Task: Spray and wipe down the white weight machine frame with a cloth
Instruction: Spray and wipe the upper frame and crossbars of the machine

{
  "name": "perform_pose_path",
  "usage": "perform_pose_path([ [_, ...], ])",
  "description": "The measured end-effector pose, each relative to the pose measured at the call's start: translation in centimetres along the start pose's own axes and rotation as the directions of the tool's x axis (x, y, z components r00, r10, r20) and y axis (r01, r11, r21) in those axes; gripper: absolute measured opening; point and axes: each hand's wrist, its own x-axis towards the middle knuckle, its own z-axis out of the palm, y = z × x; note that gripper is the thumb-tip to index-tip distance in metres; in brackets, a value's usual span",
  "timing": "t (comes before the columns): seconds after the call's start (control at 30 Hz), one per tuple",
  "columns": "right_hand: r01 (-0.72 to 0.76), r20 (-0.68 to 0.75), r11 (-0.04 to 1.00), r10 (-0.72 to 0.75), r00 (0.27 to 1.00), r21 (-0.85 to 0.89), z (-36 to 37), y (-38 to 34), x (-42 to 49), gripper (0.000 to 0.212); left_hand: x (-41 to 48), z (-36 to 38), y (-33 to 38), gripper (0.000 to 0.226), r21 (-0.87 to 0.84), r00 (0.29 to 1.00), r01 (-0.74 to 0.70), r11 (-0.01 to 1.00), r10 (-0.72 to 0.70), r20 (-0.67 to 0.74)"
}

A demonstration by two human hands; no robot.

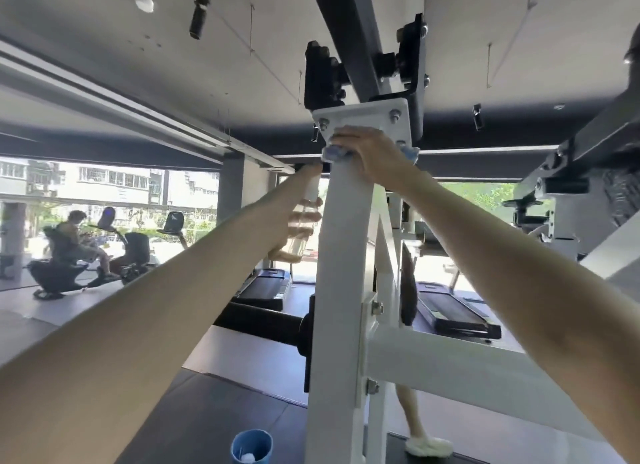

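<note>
While the right hand (pixel 370 152) has its grip curled on the blue cloth (pixel 334 153) atop the white frame (pixel 346 256) and the left hand (pixel 292 221) clutches the spray bottle (pixel 300 244) beside it, I'd guess everything lower's left to wipe.

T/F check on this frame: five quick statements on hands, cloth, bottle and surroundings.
1. The right hand holds a blue cloth against the white upright, just under its top plate. True.
2. The left hand is empty. False: its fingers grip a clear spray bottle.
3. The cloth is on the lower crossbar. False: it is near the top of the upright.
4. A blue cup stands on the floor beside the upright's base. True.
5. Nobody else is in the room. False: a person sits on an exercise bike at the left.
</note>
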Motion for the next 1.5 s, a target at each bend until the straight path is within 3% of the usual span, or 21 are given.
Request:
perform_pose_path([
  [0.13, -0.087, -0.125, 0.995, 0.093, 0.988, 0.051, -0.5, -1.0, 0.8, 0.033, 1.4, 0.4, 1.0, 0.048, 0.009, 1.0, 0.017, 1.0, -0.017, -0.019],
  [0.27, 0.238, -0.115, 0.967, -0.227, 0.967, 0.093, 1.1, -3.1, -5.3, 0.03, 2.0, 0.5, 2.2, 0.051, -0.046, 0.996, -0.038, 0.998, 0.035, -0.081],
  [0.33, 0.319, -0.035, 0.946, -0.317, 0.948, 0.056, 0.8, -2.9, -5.6, 0.029, 2.0, 0.6, 2.3, 0.059, -0.041, 0.995, -0.04, 0.998, 0.036, -0.096],
  [0.4, 0.245, 0.084, 0.964, -0.237, 0.968, -0.104, -0.1, -2.2, -3.2, 0.033, 1.9, 0.9, 2.4, 0.057, -0.017, 0.994, -0.026, 1.0, 0.024, -0.106],
  [0.47, 0.144, 0.019, 0.954, -0.144, 0.989, -0.263, -1.6, -1.6, 0.7, 0.045, 1.8, 1.1, 2.7, 0.055, 0.009, 0.993, -0.031, 0.999, 0.032, -0.115],
  [0.53, 0.1, -0.042, 0.944, -0.12, 0.992, -0.315, -2.4, -1.4, 4.2, 0.062, 2.3, 1.2, 3.1, 0.055, 0.025, 0.99, -0.058, 0.998, 0.061, -0.123],
  [0.67, 0.158, 0.167, 0.897, -0.096, 0.981, -0.413, 0.2, -2.3, 5.6, 0.042, 3.1, 1.1, 3.5, 0.048, 0.02, 0.987, -0.087, 0.996, 0.089, -0.134],
  [0.77, 0.046, 0.01, 0.929, -0.045, 0.999, -0.367, -0.3, -0.8, 3.5, 0.041, 3.4, 0.7, 3.7, 0.048, 0.067, 0.99, -0.046, 0.997, 0.055, -0.129],
  [0.87, -0.03, -0.254, 0.908, -0.086, 0.963, -0.418, -1.1, 1.9, 1.4, 0.035, 3.8, 0.6, 4.6, 0.05, 0.064, 0.989, -0.058, 0.996, 0.066, -0.133],
  [0.97, -0.039, -0.456, 0.971, -0.076, 0.887, -0.238, -1.7, 4.9, -1.2, 0.042, 3.5, 1.6, 5.4, 0.042, 0.036, 0.989, -0.086, 0.996, 0.089, -0.115],
  [1.03, -0.177, -0.576, 0.983, 0.17, 0.799, 0.044, -2.7, 6.1, -2.3, 0.043, 3.4, 2.5, 6.0, 0.043, 0.023, 0.994, -0.049, 0.999, 0.051, -0.097],
  [1.1, -0.308, -0.632, 0.895, 0.446, 0.633, 0.323, -2.9, 7.1, -1.8, 0.037, 3.3, 3.4, 6.6, 0.045, 0.018, 0.995, -0.045, 0.999, 0.046, -0.083],
  [1.13, -0.338, -0.578, 0.83, 0.553, 0.601, 0.443, -2.9, 7.4, -0.9, 0.035, 3.3, 3.7, 6.8, 0.045, 0.003, 0.995, -0.067, 0.998, 0.067, -0.08],
  [1.2, -0.384, -0.38, 0.688, 0.686, 0.62, 0.615, -2.6, 8.3, 1.9, 0.034, 3.5, 4.3, 7.2, 0.042, -0.027, 0.991, -0.102, 0.994, 0.099, -0.091],
  [1.27, -0.405, -0.272, 0.573, 0.757, 0.594, 0.712, -3.1, 9.7, 4.8, 0.038, 4.0, 4.5, 7.3, 0.04, -0.031, 0.987, -0.121, 0.992, 0.117, -0.107],
  [1.4, -0.436, -0.213, 0.533, 0.775, 0.595, 0.725, -5.2, 12.5, 8.5, 0.044, 5.2, 5.0, 7.5, 0.041, -0.065, 0.988, -0.133, 0.989, 0.127, -0.085],
  [1.5, -0.356, -0.301, 0.558, 0.766, 0.568, 0.75, -4.2, 11.7, 7.5, 0.046, 5.4, 5.1, 7.5, 0.044, -0.074, 0.991, -0.12, 0.99, 0.115, -0.07],
])
